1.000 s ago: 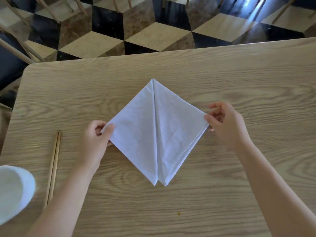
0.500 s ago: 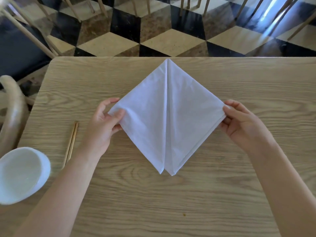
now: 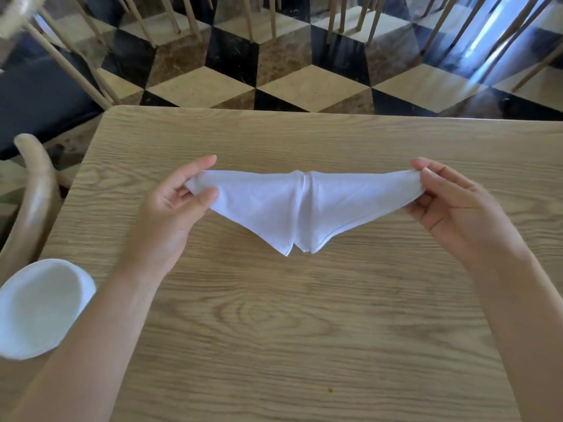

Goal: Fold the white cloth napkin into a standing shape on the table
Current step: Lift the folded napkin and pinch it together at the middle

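The white cloth napkin (image 3: 304,205) hangs stretched between my hands above the middle of the wooden table (image 3: 304,330). It forms a wide, shallow triangle with a centre seam, its top edge taut and its two lower tips pointing toward me. My left hand (image 3: 173,214) pinches the napkin's left corner between thumb and fingers. My right hand (image 3: 454,208) pinches the right corner the same way. The far half of the napkin is hidden behind the fold.
A white bowl (image 3: 36,309) sits at the table's left edge, partly cut off. A curved wooden chair back (image 3: 33,190) stands left of the table. Chair legs and a black-and-cream tiled floor (image 3: 304,83) lie beyond the far edge.
The napkin was a flat diamond on the table; both hands have lifted its side corners and its far half has dropped behind. The chopsticks at left are now hidden by my left arm.
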`<act>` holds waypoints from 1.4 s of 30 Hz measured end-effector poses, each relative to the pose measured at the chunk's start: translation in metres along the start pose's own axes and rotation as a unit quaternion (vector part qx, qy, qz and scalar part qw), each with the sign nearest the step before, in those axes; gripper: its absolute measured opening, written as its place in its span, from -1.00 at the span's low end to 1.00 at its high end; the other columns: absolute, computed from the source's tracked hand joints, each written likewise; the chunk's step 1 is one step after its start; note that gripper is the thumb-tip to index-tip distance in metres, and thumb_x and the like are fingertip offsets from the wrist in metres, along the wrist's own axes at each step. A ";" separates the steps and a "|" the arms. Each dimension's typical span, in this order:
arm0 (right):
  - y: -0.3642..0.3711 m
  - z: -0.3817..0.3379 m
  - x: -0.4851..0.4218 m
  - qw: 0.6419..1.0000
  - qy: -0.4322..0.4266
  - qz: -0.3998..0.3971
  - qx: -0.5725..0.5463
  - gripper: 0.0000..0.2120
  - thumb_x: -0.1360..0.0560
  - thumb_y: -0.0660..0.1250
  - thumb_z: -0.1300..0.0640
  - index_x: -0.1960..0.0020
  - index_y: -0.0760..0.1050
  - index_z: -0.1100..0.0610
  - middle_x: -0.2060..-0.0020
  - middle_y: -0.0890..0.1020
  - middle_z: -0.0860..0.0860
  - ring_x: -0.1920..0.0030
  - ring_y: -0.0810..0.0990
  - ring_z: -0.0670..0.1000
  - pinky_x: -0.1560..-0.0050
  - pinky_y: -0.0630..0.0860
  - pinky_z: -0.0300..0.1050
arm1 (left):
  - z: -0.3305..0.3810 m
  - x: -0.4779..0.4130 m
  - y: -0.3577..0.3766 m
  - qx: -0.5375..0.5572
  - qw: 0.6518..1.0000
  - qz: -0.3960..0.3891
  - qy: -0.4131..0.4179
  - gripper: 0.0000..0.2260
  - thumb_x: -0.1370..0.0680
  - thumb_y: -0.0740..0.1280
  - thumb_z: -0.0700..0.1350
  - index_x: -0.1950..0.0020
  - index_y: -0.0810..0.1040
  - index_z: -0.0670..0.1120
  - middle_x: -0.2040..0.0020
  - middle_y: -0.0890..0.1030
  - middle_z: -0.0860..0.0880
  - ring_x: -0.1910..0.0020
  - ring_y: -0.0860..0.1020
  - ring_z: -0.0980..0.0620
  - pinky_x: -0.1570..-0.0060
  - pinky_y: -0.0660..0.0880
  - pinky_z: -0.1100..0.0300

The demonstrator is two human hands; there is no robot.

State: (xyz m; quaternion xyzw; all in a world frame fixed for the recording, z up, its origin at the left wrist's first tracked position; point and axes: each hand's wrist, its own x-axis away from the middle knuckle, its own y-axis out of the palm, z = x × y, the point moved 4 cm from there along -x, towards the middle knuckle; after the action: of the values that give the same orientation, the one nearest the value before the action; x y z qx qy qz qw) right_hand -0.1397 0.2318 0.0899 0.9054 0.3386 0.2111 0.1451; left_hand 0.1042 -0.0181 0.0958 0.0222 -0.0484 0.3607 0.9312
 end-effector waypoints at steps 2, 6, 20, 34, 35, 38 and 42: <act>0.004 -0.015 0.006 0.995 -0.039 -0.023 0.090 -0.75 -0.36 0.36 0.18 -0.04 0.58 0.07 0.17 0.65 -0.03 0.10 0.62 -0.05 0.00 0.57 -0.23 | 0.014 0.004 -0.002 -0.125 0.992 0.007 0.031 -0.58 -0.37 0.44 -0.03 -0.20 0.52 0.22 0.25 0.58 0.10 0.21 0.55 0.16 0.10 0.46 0.45; 0.012 -0.038 0.012 0.911 -0.103 0.022 0.398 -0.68 -0.35 0.48 0.16 -0.05 0.59 -0.10 0.09 0.66 0.09 0.14 0.60 0.04 0.01 0.55 -0.15 | 0.046 0.005 0.001 -0.355 0.922 0.060 0.145 -0.65 -0.42 0.45 -0.19 -0.10 0.56 0.19 0.16 0.59 0.14 0.38 0.51 0.30 0.35 0.31 0.58; 0.031 -0.063 0.029 0.974 -0.057 -0.015 0.220 -0.82 -0.37 0.37 0.08 0.18 0.58 0.20 0.31 0.67 0.10 0.24 0.67 0.05 0.27 0.63 -0.15 | 0.087 0.021 -0.004 -0.151 0.986 -0.021 0.072 -0.78 -0.35 0.39 0.12 0.22 0.53 -0.02 0.36 0.60 0.12 0.35 0.54 0.19 0.33 0.48 0.39; 0.032 -0.028 0.013 0.933 -0.042 0.150 0.325 -0.85 -0.45 0.38 0.17 0.14 0.53 0.27 0.27 0.66 0.19 0.36 0.69 0.07 0.26 0.65 0.04 | 0.041 0.013 0.037 0.011 0.994 0.097 -0.056 -0.97 -0.50 0.35 -0.23 0.08 0.55 -0.16 0.36 0.68 0.04 0.33 0.65 0.09 0.37 0.58 0.23; 0.043 -0.036 0.016 0.925 -0.071 0.151 0.341 -0.85 -0.44 0.39 0.15 0.17 0.52 0.25 0.30 0.67 0.17 0.37 0.69 0.06 0.29 0.65 0.05 | 0.048 0.013 0.040 0.012 0.993 0.103 -0.046 -0.96 -0.50 0.36 -0.21 0.07 0.56 -0.14 0.36 0.68 0.03 0.32 0.66 0.07 0.36 0.59 0.23; 0.085 -0.055 0.027 0.909 -0.139 0.129 0.372 -0.83 -0.41 0.41 0.08 0.19 0.51 0.18 0.35 0.67 0.08 0.42 0.67 -0.02 0.46 0.63 -0.06 | 0.070 0.017 0.054 0.028 0.994 0.107 -0.024 -0.97 -0.50 0.36 -0.14 0.09 0.60 -0.04 0.32 0.69 0.01 0.26 0.68 0.03 0.31 0.60 0.21; 0.140 -0.067 0.040 0.867 -0.208 0.099 0.442 -0.80 -0.40 0.41 0.02 0.22 0.47 0.14 0.39 0.64 -0.01 0.38 0.64 -0.02 0.39 0.60 0.01 | 0.092 0.022 0.073 -0.011 0.998 0.067 0.006 -0.89 -0.51 0.34 -0.09 0.07 0.65 0.06 0.20 0.71 0.00 0.15 0.68 0.04 0.17 0.62 0.18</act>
State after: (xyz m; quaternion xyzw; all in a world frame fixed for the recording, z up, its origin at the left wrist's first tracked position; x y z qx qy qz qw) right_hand -0.0672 0.1646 0.2168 0.9266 0.2671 -0.1401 -0.2247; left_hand 0.0641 0.0436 0.1896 0.0069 -0.0483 0.4217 0.9054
